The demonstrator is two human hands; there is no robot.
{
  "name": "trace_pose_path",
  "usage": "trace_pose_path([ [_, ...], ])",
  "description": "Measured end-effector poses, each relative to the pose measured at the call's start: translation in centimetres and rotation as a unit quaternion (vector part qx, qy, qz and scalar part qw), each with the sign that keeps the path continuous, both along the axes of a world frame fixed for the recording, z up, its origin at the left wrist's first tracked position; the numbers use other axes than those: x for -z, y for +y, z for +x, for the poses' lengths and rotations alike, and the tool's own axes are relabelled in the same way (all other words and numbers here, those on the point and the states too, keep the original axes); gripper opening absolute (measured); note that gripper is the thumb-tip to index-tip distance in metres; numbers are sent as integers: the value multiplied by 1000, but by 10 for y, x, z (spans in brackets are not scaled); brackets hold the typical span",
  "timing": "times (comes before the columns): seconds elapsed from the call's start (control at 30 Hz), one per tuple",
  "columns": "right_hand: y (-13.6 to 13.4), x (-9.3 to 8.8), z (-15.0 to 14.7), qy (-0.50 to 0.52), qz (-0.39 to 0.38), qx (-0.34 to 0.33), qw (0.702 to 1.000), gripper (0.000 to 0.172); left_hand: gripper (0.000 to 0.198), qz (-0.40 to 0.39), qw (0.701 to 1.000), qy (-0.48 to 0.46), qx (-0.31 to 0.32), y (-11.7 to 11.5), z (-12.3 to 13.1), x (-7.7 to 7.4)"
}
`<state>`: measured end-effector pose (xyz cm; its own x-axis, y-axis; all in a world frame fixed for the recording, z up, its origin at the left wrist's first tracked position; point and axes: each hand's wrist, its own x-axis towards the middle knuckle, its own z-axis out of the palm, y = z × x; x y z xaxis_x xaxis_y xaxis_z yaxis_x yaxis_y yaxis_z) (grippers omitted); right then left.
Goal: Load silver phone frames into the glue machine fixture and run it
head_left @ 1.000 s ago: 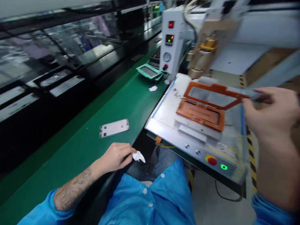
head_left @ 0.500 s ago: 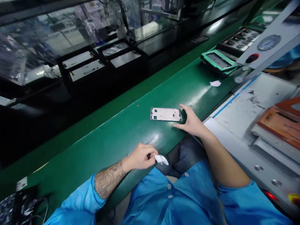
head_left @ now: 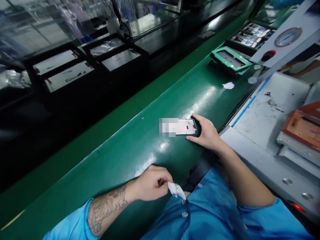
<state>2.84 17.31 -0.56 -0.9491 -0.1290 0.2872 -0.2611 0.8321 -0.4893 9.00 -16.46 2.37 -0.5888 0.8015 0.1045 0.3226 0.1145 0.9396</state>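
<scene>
A flat phone frame (head_left: 185, 127) lies on the green bench, its left part covered by a pixelated patch. My right hand (head_left: 206, 132) is at the frame's right end, thumb and fingers spread on either side of it; whether they touch it is hard to tell. Nearer my body, my left hand (head_left: 155, 182) pinches a small white cloth (head_left: 176, 190) between thumb and fingers, to the lower left of the frame.
Black trays (head_left: 67, 71) with flat panels stand at the upper left. A green fixture (head_left: 231, 60) and a white scrap (head_left: 228, 85) lie on the bench (head_left: 120, 150) at the upper right. A machine with a gauge (head_left: 288, 37) and an orange fixture (head_left: 303, 126) occupies the right.
The view has shifted, so the trays appear further left. My left hand with the cloth appears lower in view. My right hand remains spread at the frame's right end.
</scene>
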Motion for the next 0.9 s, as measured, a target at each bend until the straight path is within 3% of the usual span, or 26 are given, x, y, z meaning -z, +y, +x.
trace_pose_path([
  [0.9, -3, -3, 4, 2, 4, -3, 1000, 95, 20, -1, 1000, 18, 9, 1, 3, -4],
])
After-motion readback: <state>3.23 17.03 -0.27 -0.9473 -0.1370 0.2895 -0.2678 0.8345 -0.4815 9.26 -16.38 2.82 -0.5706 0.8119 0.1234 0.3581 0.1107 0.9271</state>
